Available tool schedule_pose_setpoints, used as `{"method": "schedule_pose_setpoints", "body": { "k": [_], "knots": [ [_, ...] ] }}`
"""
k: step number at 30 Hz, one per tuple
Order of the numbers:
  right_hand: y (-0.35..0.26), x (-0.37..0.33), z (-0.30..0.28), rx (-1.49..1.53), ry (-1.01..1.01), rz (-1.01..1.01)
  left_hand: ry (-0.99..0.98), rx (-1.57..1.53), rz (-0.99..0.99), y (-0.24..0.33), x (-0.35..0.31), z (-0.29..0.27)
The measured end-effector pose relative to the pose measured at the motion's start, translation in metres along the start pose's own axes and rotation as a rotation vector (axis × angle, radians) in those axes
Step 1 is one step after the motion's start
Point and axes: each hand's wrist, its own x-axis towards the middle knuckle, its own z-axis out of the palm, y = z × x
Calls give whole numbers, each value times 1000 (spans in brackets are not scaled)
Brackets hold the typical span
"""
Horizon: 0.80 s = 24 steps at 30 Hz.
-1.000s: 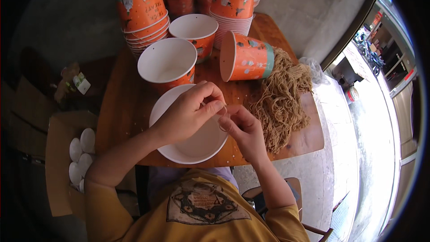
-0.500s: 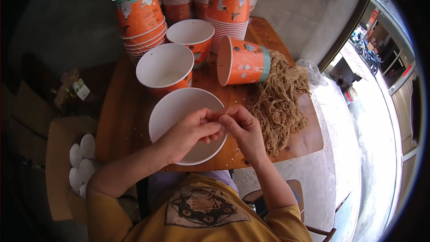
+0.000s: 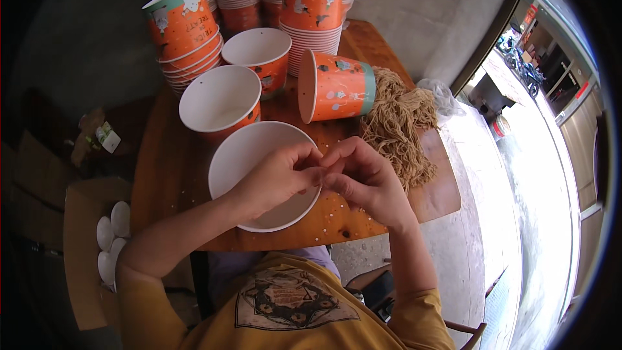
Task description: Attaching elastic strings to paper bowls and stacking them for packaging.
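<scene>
Probably light and stiff-walled but easily creased, the open white-lined bucket (image 3: 234, 159) sits by the near edge of the wooden table (image 3: 170, 189), best held by its rim or with palms round its sides. Above its right side the left hand (image 3: 280, 172) and right hand (image 3: 369, 183) meet, fingertips pressed together, though whatever they may pinch is too small to make out. Farther right, soft-looking tan cord (image 3: 403, 120) lies heaped beside a tipped orange bucket (image 3: 338, 89).

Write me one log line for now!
left hand, right hand: fingertips together | held: unclear | beneath left: open bucket | beyond right: tan yarn
</scene>
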Motion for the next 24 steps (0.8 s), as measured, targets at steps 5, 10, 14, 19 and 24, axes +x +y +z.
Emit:
{"method": "schedule_pose_setpoints", "body": {
  "k": [5, 10, 14, 19, 24],
  "knots": [
    [10, 6, -16, 152, 201, 65, -38, 249, 79, -1, -2, 3],
    [19, 12, -28, 277, 187, 96, -78, 284, 52, 3, -6, 7],
    [31, 18, -23, 280, 241, 133, -67, 166, 20, 0, -7, 7],
    [34, 15, -23, 366, 156, 155, -51, -45, -140, 3, -3, 6],
    [19, 21, -18, 213, 93, 170, -86, -178, -94, 6, -4, 5]
  ]
}}
